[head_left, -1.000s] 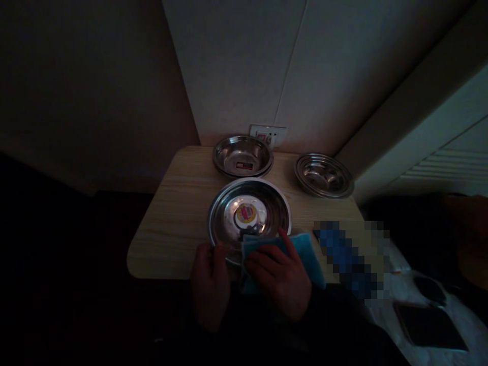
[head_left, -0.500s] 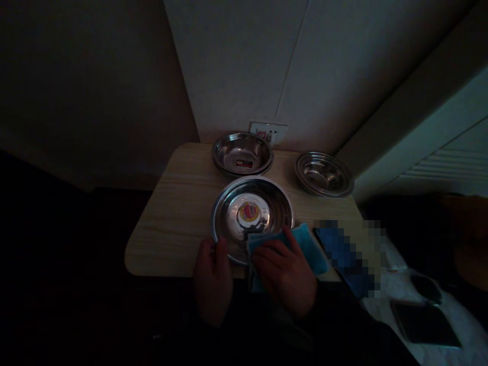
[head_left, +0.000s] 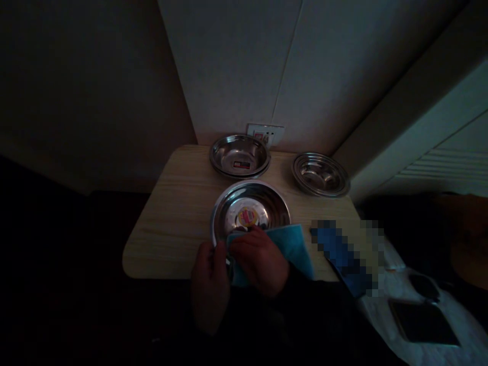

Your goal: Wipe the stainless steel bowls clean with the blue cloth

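Note:
A shiny steel basin (head_left: pixel 274 206) with a round red-and-yellow sticker on its bottom sits at the front of the wooden table (head_left: pixel 163 218). My left hand (head_left: pixel 209 279) pinches the basin's near-left rim between thumb and fingers. My right hand (head_left: pixel 261 262) is closed on a light blue cloth (head_left: pixel 292 246) and presses it against the near side of the basin. The cloth drapes over the near-right rim and hides that part of it.
Behind the basin stand two stacked steel bowls (head_left: pixel 240 150), the upper one with a dark label. More nested bowls (head_left: pixel 320 173) are at the back right. A wall socket (head_left: pixel 266 133) is behind. A blurred-out blue object (head_left: pixel 343 259) lies at the right edge.
My right hand has slid left along the near rim with the cloth, closer to my left hand. The left hand keeps its hold on the rim.

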Available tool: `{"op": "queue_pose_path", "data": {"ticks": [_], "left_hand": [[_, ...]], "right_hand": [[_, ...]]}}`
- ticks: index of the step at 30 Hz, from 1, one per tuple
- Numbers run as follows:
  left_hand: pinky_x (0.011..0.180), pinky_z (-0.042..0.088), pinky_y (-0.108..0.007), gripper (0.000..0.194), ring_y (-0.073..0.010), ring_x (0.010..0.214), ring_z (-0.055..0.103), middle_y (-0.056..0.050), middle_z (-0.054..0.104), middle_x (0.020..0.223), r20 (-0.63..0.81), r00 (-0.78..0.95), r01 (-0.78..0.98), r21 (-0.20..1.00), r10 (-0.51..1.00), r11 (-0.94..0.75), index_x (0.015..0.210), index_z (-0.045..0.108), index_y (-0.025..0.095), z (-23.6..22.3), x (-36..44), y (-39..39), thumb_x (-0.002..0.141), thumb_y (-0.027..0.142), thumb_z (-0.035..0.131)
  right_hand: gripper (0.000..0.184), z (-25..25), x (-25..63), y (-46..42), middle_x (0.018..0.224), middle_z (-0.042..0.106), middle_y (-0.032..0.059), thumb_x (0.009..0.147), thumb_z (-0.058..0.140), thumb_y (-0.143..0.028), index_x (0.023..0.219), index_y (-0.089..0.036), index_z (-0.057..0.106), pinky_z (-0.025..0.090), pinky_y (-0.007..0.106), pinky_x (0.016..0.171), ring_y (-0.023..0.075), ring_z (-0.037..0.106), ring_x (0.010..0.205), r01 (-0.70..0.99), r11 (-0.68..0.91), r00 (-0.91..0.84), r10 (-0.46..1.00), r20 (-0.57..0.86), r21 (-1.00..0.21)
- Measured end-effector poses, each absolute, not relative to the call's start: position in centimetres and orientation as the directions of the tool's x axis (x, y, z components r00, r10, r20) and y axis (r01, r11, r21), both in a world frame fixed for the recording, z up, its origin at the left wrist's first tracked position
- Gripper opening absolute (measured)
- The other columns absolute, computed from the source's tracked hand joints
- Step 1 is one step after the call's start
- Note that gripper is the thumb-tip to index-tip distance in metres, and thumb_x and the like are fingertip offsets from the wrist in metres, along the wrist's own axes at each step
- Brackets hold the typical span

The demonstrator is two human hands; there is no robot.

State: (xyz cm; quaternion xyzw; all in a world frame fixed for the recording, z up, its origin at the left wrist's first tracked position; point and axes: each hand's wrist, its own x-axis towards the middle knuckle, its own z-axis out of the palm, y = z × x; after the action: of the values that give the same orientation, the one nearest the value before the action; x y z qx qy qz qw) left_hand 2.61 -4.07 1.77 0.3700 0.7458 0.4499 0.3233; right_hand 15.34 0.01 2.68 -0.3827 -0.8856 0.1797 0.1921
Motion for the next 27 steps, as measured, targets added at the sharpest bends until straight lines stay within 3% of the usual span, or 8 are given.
{"op": "queue_pose_path", "data": {"ticks": [4,9,13,18,22,27], "left_hand": [[0.052,0.039,-0.025,0.033,-0.0139,0.052,0.05,0.004,0.052,0.055,-0.18,-0.509,0.232,0.913,0.842,0.336,0.07,0.049,0.022,1.7,2.6,-4.2,0.082,0.052,0.045],[0.05,0.037,-0.025,0.032,-0.0136,0.051,0.049,0.004,0.05,0.053,-0.162,-0.508,0.263,0.906,0.846,0.332,0.07,0.048,0.022,1.5,2.4,-4.0,0.082,0.051,0.045],[0.051,0.038,-0.025,0.031,-0.014,0.053,0.049,0.004,0.051,0.054,-0.154,-0.492,0.275,0.906,0.857,0.321,0.071,0.048,0.022,1.2,2.1,-4.0,0.082,0.051,0.045],[0.052,0.039,-0.024,0.03,-0.0137,0.052,0.048,0.004,0.048,0.053,-0.141,-0.486,0.264,0.917,0.863,0.298,0.069,0.046,0.023,1.2,2.3,-3.9,0.083,0.049,0.045],[0.053,0.039,-0.025,0.03,-0.0138,0.053,0.049,0.004,0.051,0.056,-0.156,-0.48,0.243,0.922,0.863,0.302,0.07,0.048,0.022,1.4,2.5,-3.9,0.083,0.049,0.045],[0.052,0.038,-0.024,0.029,-0.0136,0.052,0.049,0.004,0.051,0.055,-0.133,-0.494,0.261,0.92,0.859,0.293,0.071,0.049,0.022,1.3,2.7,-3.8,0.083,0.049,0.046]], "right_hand": [[0.012,2.9,15.9,0.4,0.08,0.069,-0.003,0.085,0.057,-0.016,0.083,-0.024,0.065,0.03,0.037,0.099,0.0145,0.059,0.082,0.592,0.691,-0.715,0.688,0.124,-0.415],[0.012,3.0,16.1,0.4,0.089,0.069,-0.002,0.087,0.055,-0.017,0.089,-0.023,0.064,0.028,0.036,0.099,0.0151,0.059,0.088,0.577,0.666,-0.686,0.709,0.161,-0.472],[0.012,2.9,16.1,0.3,0.086,0.069,-0.0041,0.084,0.057,-0.015,0.086,-0.024,0.064,0.024,0.041,0.1,0.0155,0.058,0.085,0.571,0.703,-0.731,0.67,0.127,-0.425],[0.011,2.4,16.1,0.6,0.091,0.07,-0.0047,0.085,0.057,-0.017,0.09,-0.024,0.064,0.024,0.038,0.099,0.0146,0.057,0.086,0.574,0.715,-0.684,0.687,0.245,-0.399],[0.01,2.5,16.4,0.7,0.084,0.07,-0.0053,0.084,0.058,-0.016,0.085,-0.025,0.064,0.022,0.039,0.1,0.0147,0.057,0.082,0.567,0.761,-0.728,0.642,0.239,-0.316],[0.011,2.7,16.5,0.6,0.09,0.07,-0.0048,0.086,0.056,-0.018,0.091,-0.025,0.064,0.025,0.036,0.099,0.0127,0.057,0.086,0.561,0.751,-0.711,0.652,0.263,-0.348]]}}
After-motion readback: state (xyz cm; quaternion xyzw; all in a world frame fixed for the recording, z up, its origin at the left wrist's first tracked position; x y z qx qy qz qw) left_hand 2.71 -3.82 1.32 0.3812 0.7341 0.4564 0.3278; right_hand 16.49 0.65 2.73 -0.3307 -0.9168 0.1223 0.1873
